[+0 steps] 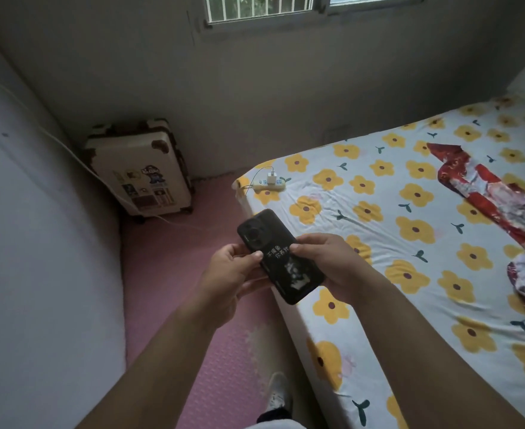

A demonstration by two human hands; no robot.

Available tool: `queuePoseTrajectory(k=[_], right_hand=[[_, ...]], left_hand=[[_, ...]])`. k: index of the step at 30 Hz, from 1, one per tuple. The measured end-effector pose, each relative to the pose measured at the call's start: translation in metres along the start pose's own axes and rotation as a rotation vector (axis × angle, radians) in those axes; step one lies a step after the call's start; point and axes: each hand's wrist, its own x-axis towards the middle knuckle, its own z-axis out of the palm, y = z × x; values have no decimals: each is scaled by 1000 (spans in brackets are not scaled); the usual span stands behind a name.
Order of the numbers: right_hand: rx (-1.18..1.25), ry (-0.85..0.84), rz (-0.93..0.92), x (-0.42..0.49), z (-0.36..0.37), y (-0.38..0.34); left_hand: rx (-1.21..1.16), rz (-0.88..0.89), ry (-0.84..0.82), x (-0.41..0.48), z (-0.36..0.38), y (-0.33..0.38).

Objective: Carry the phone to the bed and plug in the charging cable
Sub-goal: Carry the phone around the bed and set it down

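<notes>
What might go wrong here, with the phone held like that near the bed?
The phone is pinched by fingertips of the left hand and right hand over the bed edge; a slip could drop it to the floor. The power strip sits at the mattress corner, so tugging the thin charging cable might drag it off.

Bed: white sheet with yellow flower print, wrinkled, fills right side of view. Power strip lies on bed at far left corner, white charger plugged into it, thin white cable looping beside it near bed edge. Red patterned cloth spread on bed toward right edge. Floor: pink textured mat left of bed. Cream suitcase with stickers stands on floor in far corner against wall.
</notes>
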Motion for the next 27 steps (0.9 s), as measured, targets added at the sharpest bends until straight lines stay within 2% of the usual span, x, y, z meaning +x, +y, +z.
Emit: queuePoseTrajectory(k=[13,20,27], right_hand=[[16,91,76,106,4,-55],[54,254,96,154,24,-87],[99,351,120,177,14,-101]], left_hand=[[-5,-55,-99,126,-7,58],[45,-120,-232,205,-22,100],[93,-187,-308,250,-5,122]])
